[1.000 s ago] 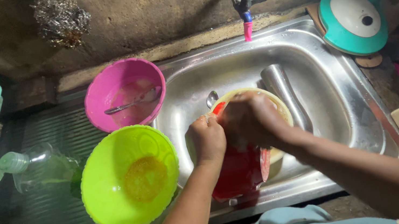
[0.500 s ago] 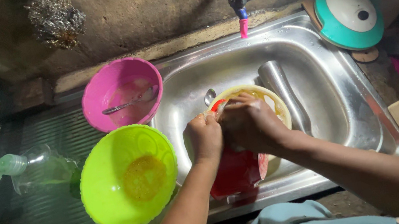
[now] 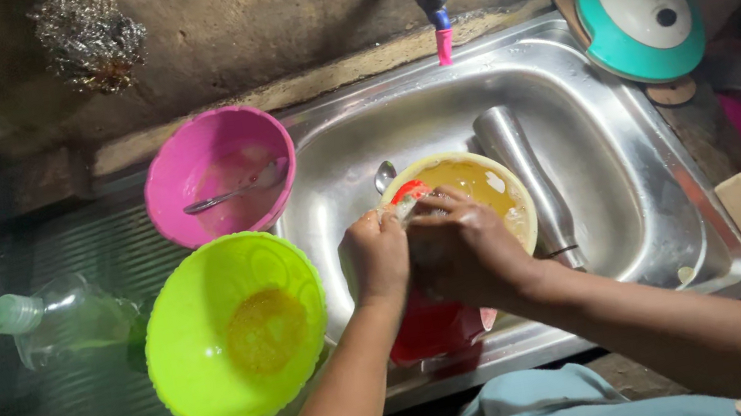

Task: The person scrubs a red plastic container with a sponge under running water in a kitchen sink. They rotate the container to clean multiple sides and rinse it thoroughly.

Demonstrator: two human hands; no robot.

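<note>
Holding both hands close together over the sink, the left hand and right hand are curled tight around something small and pale; what it is cannot be told. It sits just above the yellow bowl. Best to keep it low over the bowl, so drips fall inside.

Since a second ago my two hands sit a little higher and more to the left in the frame. My left hand and right hand press closer together over the yellow bowl, and the red thing under them shows less at the bottom.
</note>
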